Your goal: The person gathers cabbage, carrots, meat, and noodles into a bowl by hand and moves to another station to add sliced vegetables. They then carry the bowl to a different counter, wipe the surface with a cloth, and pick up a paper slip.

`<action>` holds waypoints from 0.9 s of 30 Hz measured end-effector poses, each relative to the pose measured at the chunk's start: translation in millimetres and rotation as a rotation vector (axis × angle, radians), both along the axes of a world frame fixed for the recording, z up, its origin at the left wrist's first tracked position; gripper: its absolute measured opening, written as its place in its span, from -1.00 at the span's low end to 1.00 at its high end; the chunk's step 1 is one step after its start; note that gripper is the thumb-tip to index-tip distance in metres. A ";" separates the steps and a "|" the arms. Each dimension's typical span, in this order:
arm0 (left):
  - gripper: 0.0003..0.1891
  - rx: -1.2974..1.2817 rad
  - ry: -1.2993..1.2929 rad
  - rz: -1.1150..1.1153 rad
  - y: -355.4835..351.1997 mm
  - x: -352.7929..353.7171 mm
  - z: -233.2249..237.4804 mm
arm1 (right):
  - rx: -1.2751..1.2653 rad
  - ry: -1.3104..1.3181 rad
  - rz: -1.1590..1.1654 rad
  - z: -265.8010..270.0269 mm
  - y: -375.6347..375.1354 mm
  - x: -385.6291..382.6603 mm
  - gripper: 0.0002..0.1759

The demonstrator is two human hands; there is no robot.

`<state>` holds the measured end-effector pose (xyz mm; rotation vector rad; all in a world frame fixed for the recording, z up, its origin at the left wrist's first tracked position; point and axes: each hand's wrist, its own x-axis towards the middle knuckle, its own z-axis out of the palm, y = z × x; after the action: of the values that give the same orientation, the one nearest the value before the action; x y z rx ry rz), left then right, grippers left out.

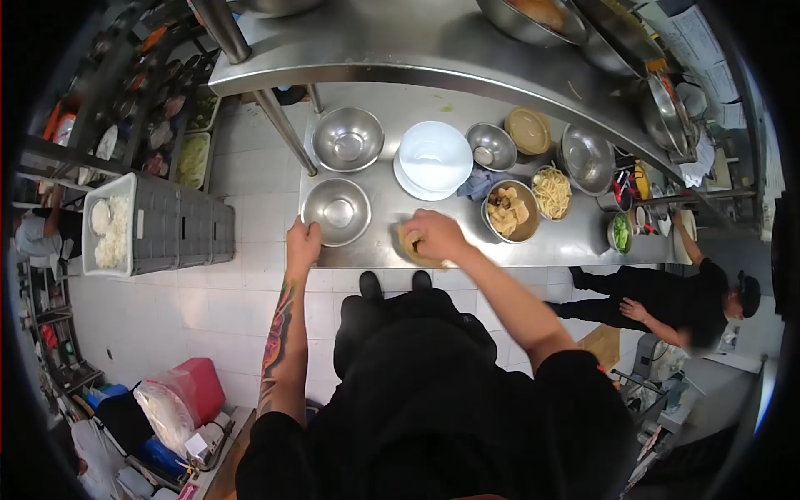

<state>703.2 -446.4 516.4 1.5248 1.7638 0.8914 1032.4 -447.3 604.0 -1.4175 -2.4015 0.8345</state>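
Note:
My left hand [304, 241] is closed at the near left rim of an empty steel bowl [337, 212] by the table's front edge. My right hand [435, 235] is closed on a yellowish, rounded thing [408, 242] low over the steel table; it is partly hidden under my fingers and I cannot tell its kind. Behind the left bowl is a second steel bowl [348, 139]. Beyond my right hand stand stacked white bowls [435, 157], and a bluish cloth [481, 184] lies to their right.
To the right are a bowl of brownish food pieces [510, 212], a bowl of noodles [551, 192] and a bowl of greens [620, 232]. A steel shelf [400, 50] overhangs the back. Grey crates [171, 223] stand left. Another person [667, 304] works at right.

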 end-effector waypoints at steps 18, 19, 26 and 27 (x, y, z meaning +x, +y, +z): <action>-0.56 -0.165 -0.133 0.177 18.4 207.2 -4.1 | 0.183 -0.442 -0.411 1.0 378.8 315.0 -0.42; -0.56 -0.160 -0.131 0.204 31.4 215.0 -2.2 | 0.193 -0.473 -0.412 -19.7 393.7 308.2 -0.42; -0.65 -0.258 0.134 0.343 76.2 237.7 -9.4 | 0.141 -0.300 -0.318 -102.6 399.5 174.3 -0.46; -0.67 -0.216 0.107 0.359 76.5 237.5 -12.9 | 0.101 -0.251 -0.316 -107.0 390.7 149.4 -0.47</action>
<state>940.7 -369.9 503.5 1.1567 2.1783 0.7650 1181.9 -56.6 496.9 -1.8892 -2.2582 0.4770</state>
